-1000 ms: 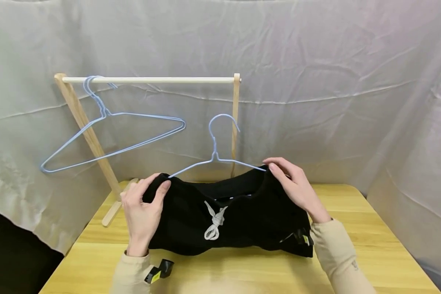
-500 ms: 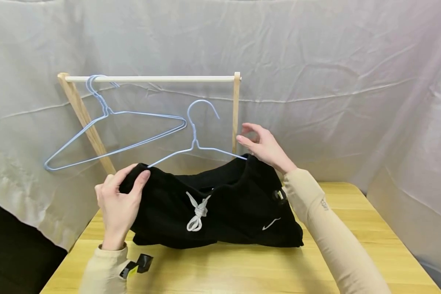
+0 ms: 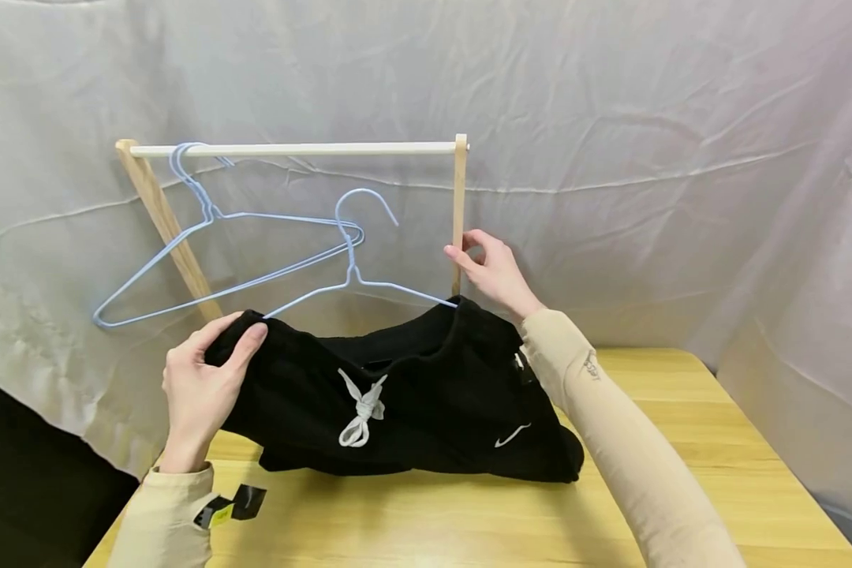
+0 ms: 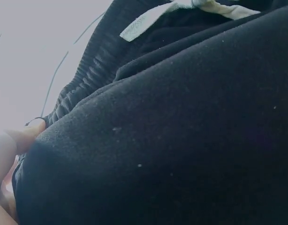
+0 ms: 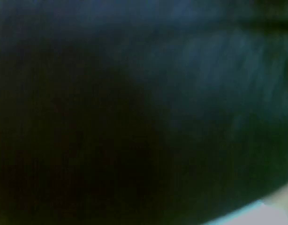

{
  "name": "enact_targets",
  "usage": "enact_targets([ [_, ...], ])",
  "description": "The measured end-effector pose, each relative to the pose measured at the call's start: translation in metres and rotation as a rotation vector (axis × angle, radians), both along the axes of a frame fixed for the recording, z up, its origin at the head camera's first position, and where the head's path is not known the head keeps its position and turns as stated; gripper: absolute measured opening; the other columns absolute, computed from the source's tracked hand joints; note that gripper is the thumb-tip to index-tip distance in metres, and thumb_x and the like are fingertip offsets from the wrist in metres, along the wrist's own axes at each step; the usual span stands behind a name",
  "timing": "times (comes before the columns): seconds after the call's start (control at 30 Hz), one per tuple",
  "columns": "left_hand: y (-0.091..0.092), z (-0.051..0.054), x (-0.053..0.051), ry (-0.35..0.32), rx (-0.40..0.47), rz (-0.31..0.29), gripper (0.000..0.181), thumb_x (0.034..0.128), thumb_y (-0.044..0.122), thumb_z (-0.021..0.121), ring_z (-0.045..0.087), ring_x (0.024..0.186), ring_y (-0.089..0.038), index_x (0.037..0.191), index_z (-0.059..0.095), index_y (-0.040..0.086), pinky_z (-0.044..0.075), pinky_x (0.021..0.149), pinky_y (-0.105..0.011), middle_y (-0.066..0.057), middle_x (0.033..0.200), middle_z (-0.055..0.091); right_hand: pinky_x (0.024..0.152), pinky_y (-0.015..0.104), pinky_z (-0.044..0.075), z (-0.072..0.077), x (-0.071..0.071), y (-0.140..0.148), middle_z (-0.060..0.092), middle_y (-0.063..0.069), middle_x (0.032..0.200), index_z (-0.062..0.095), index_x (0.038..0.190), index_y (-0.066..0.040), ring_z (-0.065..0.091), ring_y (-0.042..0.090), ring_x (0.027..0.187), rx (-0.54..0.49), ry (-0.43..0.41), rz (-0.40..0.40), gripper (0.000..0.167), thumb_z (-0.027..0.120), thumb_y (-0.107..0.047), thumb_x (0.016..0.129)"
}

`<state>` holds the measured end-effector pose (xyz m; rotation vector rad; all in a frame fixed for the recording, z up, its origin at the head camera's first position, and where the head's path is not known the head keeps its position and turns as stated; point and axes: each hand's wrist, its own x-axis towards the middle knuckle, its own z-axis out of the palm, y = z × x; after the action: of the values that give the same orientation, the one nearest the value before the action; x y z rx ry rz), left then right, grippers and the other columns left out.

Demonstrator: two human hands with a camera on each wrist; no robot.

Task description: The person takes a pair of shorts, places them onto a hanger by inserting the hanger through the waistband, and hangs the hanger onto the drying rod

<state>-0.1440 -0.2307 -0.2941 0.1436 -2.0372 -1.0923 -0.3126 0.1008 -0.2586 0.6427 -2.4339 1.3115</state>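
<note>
Black sweatpants [image 3: 426,394] with a tied white drawstring [image 3: 360,414] hang from a light-blue hanger [image 3: 351,268]. Both of the hanger's shoulders run into the waistband, and its ends are hidden inside. My left hand [image 3: 202,383] pinches the left corner of the waistband between thumb and fingers. In the left wrist view, the thumb [image 4: 29,133] presses the cloth beside the hanger wire. My right hand [image 3: 495,272] is off the cloth, loosely curled above the right corner, its thumb overlapping the rack's right post. Dark cloth fills most of the right wrist view.
A wooden rack [image 3: 461,189] with a white rail [image 3: 312,148] stands behind the sweatpants. More light-blue hangers [image 3: 156,256] hang at the rail's left end, partly overlapped by the held hanger. The wooden table [image 3: 681,442] lies below, with grey cloth [image 3: 610,95] behind.
My right hand has let go of the waistband's right corner and risen to the rack's right post. My left hand, the sweatpants and the hanger have shifted left and slightly up.
</note>
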Motion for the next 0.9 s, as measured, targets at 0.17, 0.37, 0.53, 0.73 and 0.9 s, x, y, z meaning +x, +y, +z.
enact_targets([
  [0.17,-0.010,0.001,-0.001,-0.028,0.026,-0.002,0.030,0.0843,0.033,0.082,0.055,0.093,0.018,0.110,0.078,0.019,0.036,0.082,-0.019,0.042,0.094,0.060,0.064,0.022,0.043,0.000,-0.001,-0.002,0.067,0.018,0.107,0.061,0.110,0.001,0.065,0.029,0.074,0.051,0.084,-0.025,0.026,0.066,-0.022,0.099],
  [0.37,-0.023,0.002,0.000,0.013,0.062,-0.044,0.027,0.0855,0.023,0.082,0.060,0.090,0.012,0.109,0.078,0.011,0.041,0.076,-0.009,0.038,0.090,0.064,0.057,0.018,0.047,0.002,-0.002,-0.002,0.071,0.022,0.101,0.060,0.107,0.003,0.066,0.020,0.065,0.019,0.031,-0.011,0.027,0.067,-0.022,0.097],
  [0.53,-0.038,0.009,0.005,0.064,0.082,-0.051,0.024,0.0856,0.016,0.081,0.063,0.088,0.010,0.108,0.078,0.009,0.044,0.077,-0.007,0.033,0.091,0.069,0.051,0.021,0.048,0.003,-0.003,-0.005,0.072,0.025,0.096,0.059,0.108,0.002,0.058,0.014,0.053,0.001,-0.007,0.002,0.029,0.068,-0.023,0.097],
  [0.73,-0.063,0.026,0.021,0.051,0.053,0.103,0.026,0.0837,0.023,0.083,0.058,0.087,0.017,0.109,0.080,0.019,0.036,0.079,-0.008,0.040,0.089,0.064,0.069,0.024,0.049,0.003,-0.004,-0.009,0.070,0.018,0.113,0.061,0.113,0.000,0.071,0.030,0.091,0.025,-0.034,-0.005,0.032,0.068,-0.028,0.097],
  [0.9,-0.077,0.039,0.026,-0.006,-0.003,0.294,0.032,0.0818,0.041,0.082,0.044,0.084,0.025,0.112,0.079,0.029,0.032,0.096,-0.025,0.052,0.084,0.051,0.074,0.029,0.049,0.004,-0.004,-0.009,0.070,0.016,0.116,0.062,0.114,-0.002,0.070,0.034,0.095,0.028,-0.044,-0.023,0.034,0.069,-0.029,0.096],
])
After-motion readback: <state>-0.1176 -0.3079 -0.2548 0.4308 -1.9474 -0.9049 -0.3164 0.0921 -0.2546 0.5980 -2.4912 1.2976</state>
